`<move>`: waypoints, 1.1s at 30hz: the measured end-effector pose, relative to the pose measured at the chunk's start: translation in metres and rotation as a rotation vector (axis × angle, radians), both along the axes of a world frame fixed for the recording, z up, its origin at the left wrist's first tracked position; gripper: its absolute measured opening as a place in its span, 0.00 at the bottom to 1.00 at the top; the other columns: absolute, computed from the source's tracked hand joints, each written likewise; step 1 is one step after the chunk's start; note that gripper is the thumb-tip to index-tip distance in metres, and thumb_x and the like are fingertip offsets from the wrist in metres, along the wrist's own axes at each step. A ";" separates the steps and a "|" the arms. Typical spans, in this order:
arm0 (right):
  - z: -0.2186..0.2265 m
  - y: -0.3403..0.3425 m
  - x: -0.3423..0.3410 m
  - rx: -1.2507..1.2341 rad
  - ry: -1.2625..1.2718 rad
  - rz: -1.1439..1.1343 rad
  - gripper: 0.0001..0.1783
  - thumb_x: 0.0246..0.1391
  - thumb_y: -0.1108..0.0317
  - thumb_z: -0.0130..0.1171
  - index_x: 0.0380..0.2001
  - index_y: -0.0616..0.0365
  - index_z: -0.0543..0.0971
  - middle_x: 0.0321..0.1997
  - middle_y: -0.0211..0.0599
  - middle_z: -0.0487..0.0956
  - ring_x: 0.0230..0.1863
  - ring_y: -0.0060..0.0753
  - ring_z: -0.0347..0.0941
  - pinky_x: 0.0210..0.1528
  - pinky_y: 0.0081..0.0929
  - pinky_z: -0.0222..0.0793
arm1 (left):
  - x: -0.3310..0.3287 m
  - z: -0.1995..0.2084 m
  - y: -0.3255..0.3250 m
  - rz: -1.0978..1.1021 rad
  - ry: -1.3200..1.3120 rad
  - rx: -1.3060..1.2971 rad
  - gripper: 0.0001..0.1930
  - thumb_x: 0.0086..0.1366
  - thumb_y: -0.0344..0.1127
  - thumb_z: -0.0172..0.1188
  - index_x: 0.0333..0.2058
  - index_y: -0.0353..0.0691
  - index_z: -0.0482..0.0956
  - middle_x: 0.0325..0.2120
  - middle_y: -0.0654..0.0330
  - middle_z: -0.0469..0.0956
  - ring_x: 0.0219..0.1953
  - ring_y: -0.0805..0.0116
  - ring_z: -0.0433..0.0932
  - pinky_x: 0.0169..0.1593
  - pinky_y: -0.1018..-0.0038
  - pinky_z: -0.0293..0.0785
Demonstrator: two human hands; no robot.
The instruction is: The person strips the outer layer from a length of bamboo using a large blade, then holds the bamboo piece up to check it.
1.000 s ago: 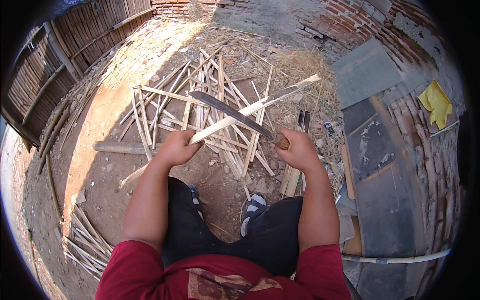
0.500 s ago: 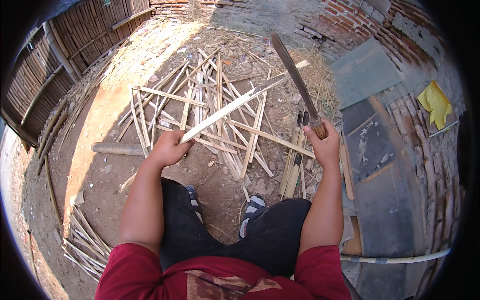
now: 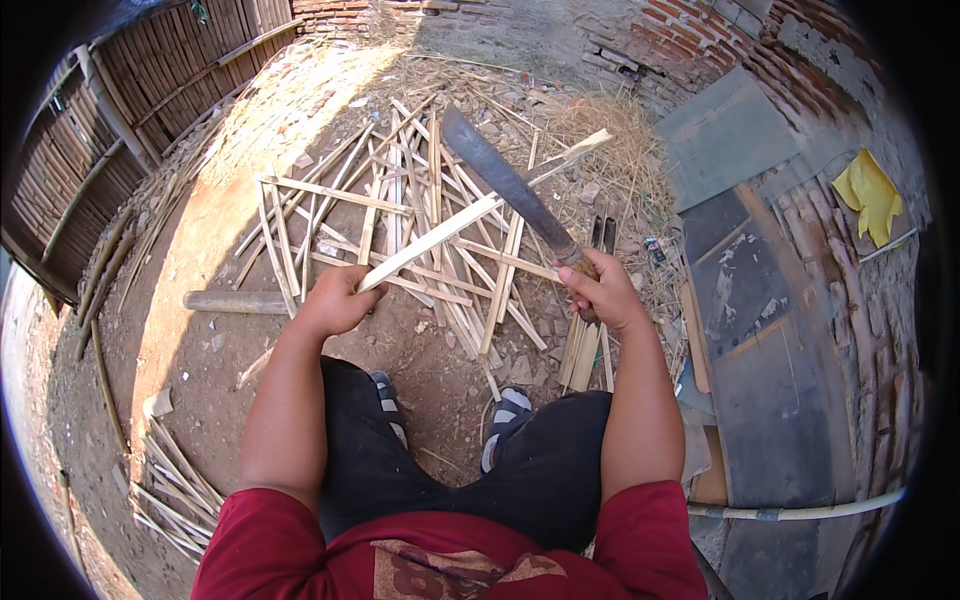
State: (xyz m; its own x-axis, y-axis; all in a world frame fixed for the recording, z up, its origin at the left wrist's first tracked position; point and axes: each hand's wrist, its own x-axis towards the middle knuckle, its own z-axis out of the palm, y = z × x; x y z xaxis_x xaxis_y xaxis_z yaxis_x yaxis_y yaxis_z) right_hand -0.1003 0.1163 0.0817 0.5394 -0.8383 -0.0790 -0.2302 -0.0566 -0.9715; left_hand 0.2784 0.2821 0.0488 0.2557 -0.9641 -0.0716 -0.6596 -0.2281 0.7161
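My left hand (image 3: 343, 300) is closed round the near end of a long pale bamboo strip (image 3: 430, 240), which slants away up to the right. In my right hand (image 3: 603, 290) is the wooden handle of a machete (image 3: 510, 185). Its broad dark blade points forward and to the left, crossing over the strip in the picture; whether the two touch I cannot tell. Beneath them, many similar bamboo strips (image 3: 390, 200) lie crisscrossed on the dirt.
A short thick pole (image 3: 235, 301) lies left of my left hand. Curved strips (image 3: 180, 490) are heaped at lower left. Dark boards (image 3: 765, 400) and a yellow cloth (image 3: 868, 197) lie along the right. A bamboo fence (image 3: 190, 60) and a brick wall (image 3: 690, 40) enclose the yard.
My right hand has moved left and slightly down, and the machete's blade has swung left across the strip, showing more of its flat side. My left hand has hardly moved.
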 end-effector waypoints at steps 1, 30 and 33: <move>-0.001 -0.001 0.000 0.001 -0.036 0.011 0.24 0.58 0.57 0.71 0.50 0.64 0.79 0.25 0.25 0.74 0.21 0.15 0.69 0.23 0.20 0.69 | -0.001 0.001 0.001 -0.001 0.001 -0.008 0.13 0.67 0.41 0.65 0.37 0.35 0.84 0.21 0.57 0.79 0.26 0.69 0.74 0.35 0.66 0.72; 0.013 0.004 0.009 -0.133 0.107 -0.156 0.39 0.50 0.55 0.78 0.60 0.66 0.75 0.27 0.29 0.79 0.20 0.19 0.70 0.23 0.21 0.68 | -0.012 0.003 0.002 -0.017 -0.018 -0.037 0.17 0.64 0.46 0.65 0.35 0.35 0.84 0.23 0.46 0.80 0.26 0.51 0.79 0.35 0.58 0.74; -0.008 0.001 0.016 -0.249 0.189 -0.088 0.38 0.50 0.53 0.78 0.58 0.66 0.77 0.32 0.32 0.81 0.28 0.22 0.76 0.30 0.23 0.73 | -0.014 0.006 -0.001 0.016 -0.063 -0.044 0.16 0.63 0.46 0.66 0.34 0.36 0.84 0.23 0.45 0.80 0.26 0.48 0.79 0.35 0.58 0.74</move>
